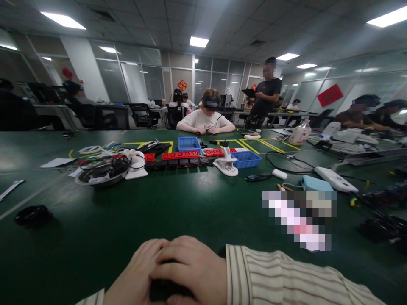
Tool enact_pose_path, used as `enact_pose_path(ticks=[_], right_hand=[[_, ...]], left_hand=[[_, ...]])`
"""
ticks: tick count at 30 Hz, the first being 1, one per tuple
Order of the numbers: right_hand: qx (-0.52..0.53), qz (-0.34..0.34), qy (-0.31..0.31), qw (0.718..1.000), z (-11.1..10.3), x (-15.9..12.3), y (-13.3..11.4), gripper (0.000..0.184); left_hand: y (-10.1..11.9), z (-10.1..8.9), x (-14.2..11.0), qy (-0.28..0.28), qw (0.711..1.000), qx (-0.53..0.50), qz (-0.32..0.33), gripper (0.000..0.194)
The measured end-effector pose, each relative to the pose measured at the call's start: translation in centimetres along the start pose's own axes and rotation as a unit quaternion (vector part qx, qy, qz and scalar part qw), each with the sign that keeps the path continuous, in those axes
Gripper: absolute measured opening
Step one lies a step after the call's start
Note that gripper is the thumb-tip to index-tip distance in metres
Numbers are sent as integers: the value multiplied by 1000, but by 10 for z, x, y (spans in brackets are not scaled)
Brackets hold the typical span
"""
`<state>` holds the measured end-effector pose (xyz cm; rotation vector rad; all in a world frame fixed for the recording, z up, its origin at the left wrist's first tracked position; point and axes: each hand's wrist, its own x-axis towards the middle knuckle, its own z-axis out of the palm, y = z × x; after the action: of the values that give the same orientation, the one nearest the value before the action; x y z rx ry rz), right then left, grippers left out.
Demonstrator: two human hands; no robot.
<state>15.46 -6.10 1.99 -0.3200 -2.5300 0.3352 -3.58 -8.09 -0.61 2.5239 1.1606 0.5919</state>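
Both hands rest together at the table's near edge, at the bottom of the head view. My right hand [193, 267], coming from a striped sleeve [273, 275], lies over my left hand [135, 271] with its fingers bent round it. The fingers of my left hand are mostly hidden under the right. Between the palms is a dark gap, and I cannot make out whether anything is in it. Nearest on the right lies a blurred-out, phone-like object [295, 220]. A coiled black cable or strap [33, 216] lies to the left.
Across the green table [197, 203] stand a metal bowl [103, 176] of cables, white clamp stands [226, 163], red and black modules [179, 159] and blue bins [246, 159]. A light-blue box [318, 183] and cables lie right. A person [206, 118] sits opposite.
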Motion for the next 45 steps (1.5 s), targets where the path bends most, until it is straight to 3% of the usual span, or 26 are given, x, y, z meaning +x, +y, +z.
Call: enact_pose_path(ticks=[3,6,8,12,15,17,20,23,26,28,32,34,38,42,45], right_hand=[[-22,103,43,994,5,1,-4,55],[-58,162,39,984,8,3,-5,49],[-65,131,17,989,8,4,-4,38],[-25,-13,-26,999,4,3,2,18],[7,-88,-47,995,4,1,7,10],[18,-114,-16,993,3,0,8,10],[5,-109,78,991,1,-2,4,17],[-31,-13,127,991,0,-2,-3,37],[-67,113,115,985,2,-1,-6,51],[-90,147,87,981,3,0,-7,47],[-109,112,29,987,1,0,-7,24],[-89,80,19,993,-2,-2,-7,19],[-44,41,33,998,-6,-6,-9,19],[-3,7,53,999,-10,-10,-15,25],[46,-15,82,995,-12,-12,-19,34]], left_hand=[[2,0,3,7,999,-7,-39,45],[4,-1,8,-10,999,-12,-36,43],[5,-4,14,-35,999,-24,-15,43],[8,-13,30,-96,993,-59,31,41],[9,-16,42,-114,988,-88,51,60],[9,-15,45,-117,988,-82,64,67],[8,-8,38,-91,991,-52,85,75],[9,2,24,-27,998,-23,49,86],[15,9,15,25,1000,18,-8,68],[19,10,16,18,999,34,-27,51],[19,0,28,-66,997,28,-17,32],[17,-5,32,-82,997,7,-7,30],[21,-8,34,-74,997,-9,-18,47],[27,-4,33,-52,998,3,-29,43],[23,-1,34,-52,998,-35,-11,58]])
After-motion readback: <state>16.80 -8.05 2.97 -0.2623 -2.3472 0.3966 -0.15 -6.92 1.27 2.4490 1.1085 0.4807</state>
